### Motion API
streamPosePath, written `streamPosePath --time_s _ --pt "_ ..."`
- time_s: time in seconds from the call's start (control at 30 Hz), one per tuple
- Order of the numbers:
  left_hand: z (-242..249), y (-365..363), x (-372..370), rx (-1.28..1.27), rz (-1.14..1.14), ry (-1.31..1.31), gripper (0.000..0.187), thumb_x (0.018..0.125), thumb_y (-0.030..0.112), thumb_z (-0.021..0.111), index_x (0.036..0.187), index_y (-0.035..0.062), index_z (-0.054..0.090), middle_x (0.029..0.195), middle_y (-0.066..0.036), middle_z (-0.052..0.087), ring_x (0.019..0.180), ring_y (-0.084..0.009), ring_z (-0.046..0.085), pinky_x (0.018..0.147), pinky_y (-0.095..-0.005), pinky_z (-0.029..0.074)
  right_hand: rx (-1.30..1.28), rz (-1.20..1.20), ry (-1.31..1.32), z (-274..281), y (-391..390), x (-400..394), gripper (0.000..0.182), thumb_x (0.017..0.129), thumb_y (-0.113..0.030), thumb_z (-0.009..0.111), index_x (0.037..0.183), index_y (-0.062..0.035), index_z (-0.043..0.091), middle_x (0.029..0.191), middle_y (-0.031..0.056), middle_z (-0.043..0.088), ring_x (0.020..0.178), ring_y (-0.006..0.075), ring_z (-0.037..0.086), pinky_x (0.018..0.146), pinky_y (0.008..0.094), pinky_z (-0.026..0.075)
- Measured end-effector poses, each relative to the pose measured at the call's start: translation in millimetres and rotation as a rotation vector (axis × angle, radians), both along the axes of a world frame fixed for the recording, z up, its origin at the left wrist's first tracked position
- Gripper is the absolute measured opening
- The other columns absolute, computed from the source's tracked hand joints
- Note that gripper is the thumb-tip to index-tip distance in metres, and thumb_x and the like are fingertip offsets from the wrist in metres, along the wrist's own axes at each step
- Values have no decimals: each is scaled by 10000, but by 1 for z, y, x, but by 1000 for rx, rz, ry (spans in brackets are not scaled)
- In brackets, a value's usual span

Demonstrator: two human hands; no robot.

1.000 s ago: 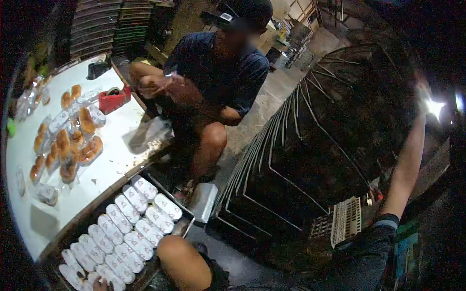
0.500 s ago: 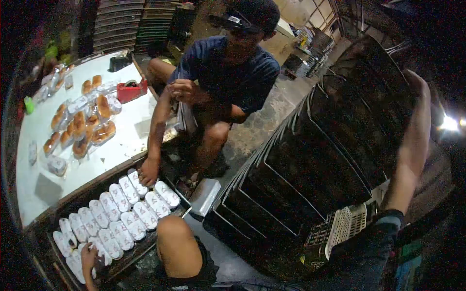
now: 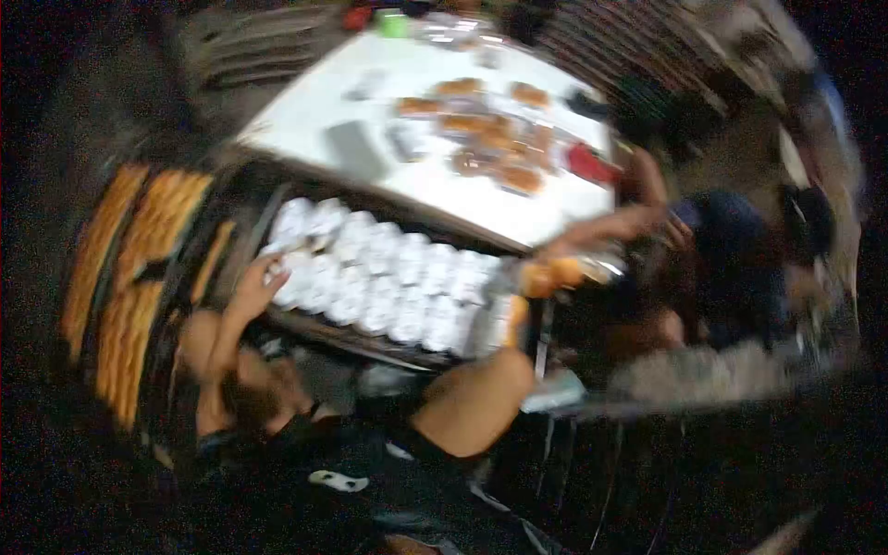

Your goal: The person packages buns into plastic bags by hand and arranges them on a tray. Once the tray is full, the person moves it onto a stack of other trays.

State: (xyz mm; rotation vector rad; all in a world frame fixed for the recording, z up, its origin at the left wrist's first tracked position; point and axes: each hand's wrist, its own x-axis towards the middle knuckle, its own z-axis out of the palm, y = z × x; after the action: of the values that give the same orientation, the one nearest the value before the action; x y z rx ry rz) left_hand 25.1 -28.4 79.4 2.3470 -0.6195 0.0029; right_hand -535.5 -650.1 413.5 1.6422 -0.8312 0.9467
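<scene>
In the head view, my left hand (image 3: 265, 280) is at the left end of a dark tray (image 3: 347, 340), its fingers curled at the end of a white wrapped packet (image 3: 294, 282). Motion blur softens the finger detail. Two rows of similar white packets (image 3: 381, 248) lie side by side along the tray. Bread in clear wrapping (image 3: 552, 275) is at the tray's right end, beneath a co-worker's hand. My right hand is out of the picture; only a blurred bit of arm (image 3: 791, 535) shows at the lower right.
Behind the tray, a white table (image 3: 310, 106) bears several wrapped breads (image 3: 490, 129) and a red tape dispenser (image 3: 589, 164). Trays of golden bread (image 3: 139, 287) stand at the left. A co-worker (image 3: 731, 250) sits at the right. Dark stacked trays (image 3: 601, 481) fill the lower right.
The view has swung left, bringing bread trays into sight. My right hand has left the picture. Wrapped brown bread now appears at the tray's right end, by the co-worker's hand.
</scene>
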Motion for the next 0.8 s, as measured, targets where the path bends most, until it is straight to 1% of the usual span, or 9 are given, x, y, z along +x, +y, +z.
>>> streamPosePath --time_s 0.13,0.17,0.33,0.43,0.5,0.57,0.67,0.77,0.8 --pt "37 104 -14 -86 420 -221 378 765 237 562 1042 -14 503 821 -108 542 732 -204 532 671 -296 418 171 284 30 -141 -4 102 226 837 -143 463 1003 -6 532 1109 152 449 972 246 479 749 322 443" --pt "51 124 -24 -216 621 13 381 759 224 571 1047 -16 501 871 -120 553 736 -207 546 665 -295 422 238 363 48 -171 3 132 226 838 -140 462 1007 -6 532 1115 153 449 977 247 480 752 323 445" --pt "5 271 -35 282 661 -91 317 716 185 611 951 -20 555 806 -175 576 757 -268 565 685 -350 427 589 815 173 -284 83 288 231 845 -125 455 1028 -5 531 1144 160 450 1003 254 485 768 324 452" --pt "-22 302 -42 479 678 -88 269 699 171 620 869 -32 572 721 -183 566 739 -300 559 675 -365 427 909 1095 121 -296 186 383 199 808 -49 489 994 3 538 1127 162 456 1012 272 475 810 341 416" --pt "-61 337 -23 393 619 -4 310 696 200 622 885 -37 556 793 -194 561 782 -331 540 699 -386 415 951 1171 332 -297 232 421 201 776 -45 516 969 8 537 1112 168 460 1025 297 456 834 359 380" --pt "-72 323 -5 566 656 -107 349 708 227 605 926 -36 537 875 -203 546 829 -347 517 729 -402 399 1102 1240 496 -284 286 451 283 681 -15 577 960 -11 528 1107 166 461 1045 316 429 898 372 323" --pt "-111 329 23 472 652 -420 305 740 248 562 905 -8 549 870 -190 539 818 -333 508 723 -403 395 1287 1238 728 -287 342 477 250 664 -28 600 907 -8 544 1083 158 471 1004 324 447 864 371 356" --pt "-136 346 43 454 743 -48 264 753 243 542 872 9 566 831 -161 548 799 -310 513 705 -397 400 1224 1298 994 -293 379 497 208 689 -80 606 877 -12 549 1004 160 500 935 315 489 779 363 415" --pt "-146 346 41 489 734 -238 203 773 212 503 812 25 572 801 -144 550 785 -296 516 688 -384 406 1252 1340 1017 -292 390 505 199 687 -82 605 866 -11 553 975 154 513 917 313 494 768 364 419"
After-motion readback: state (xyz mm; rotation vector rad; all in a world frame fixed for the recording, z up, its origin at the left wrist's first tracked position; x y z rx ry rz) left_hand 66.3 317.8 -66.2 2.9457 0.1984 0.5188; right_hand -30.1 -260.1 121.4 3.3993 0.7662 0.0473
